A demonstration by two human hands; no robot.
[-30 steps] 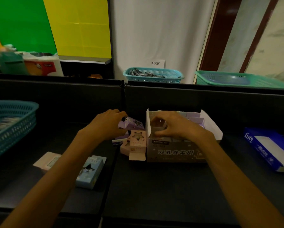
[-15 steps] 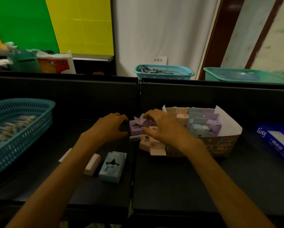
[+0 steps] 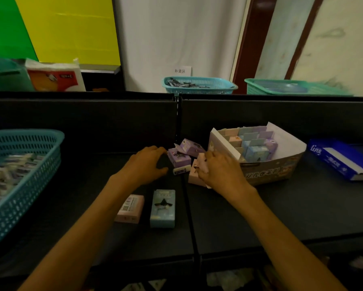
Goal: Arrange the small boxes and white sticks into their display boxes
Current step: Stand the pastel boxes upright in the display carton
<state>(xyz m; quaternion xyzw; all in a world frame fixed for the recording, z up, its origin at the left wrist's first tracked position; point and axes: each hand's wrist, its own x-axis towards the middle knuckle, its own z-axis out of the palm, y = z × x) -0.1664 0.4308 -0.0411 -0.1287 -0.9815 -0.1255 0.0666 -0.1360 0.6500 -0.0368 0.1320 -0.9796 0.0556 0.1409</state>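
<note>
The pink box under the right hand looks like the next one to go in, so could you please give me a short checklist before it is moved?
1. Right hand grips the pink box: ok, fingers curl over it.
2. Pink box flap closed: cannot tell, the hand covers it.
3. Free slot in the display box: ok, empty compartments show along its left column.
4. Left hand out of the way: ok, it rests open left of the purple boxes.
5. Path to the display box: ok, it stands right beside the hand.

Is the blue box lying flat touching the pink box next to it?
Apart. The head view shows a dark strip of table between the blue box and the pink box.
</note>
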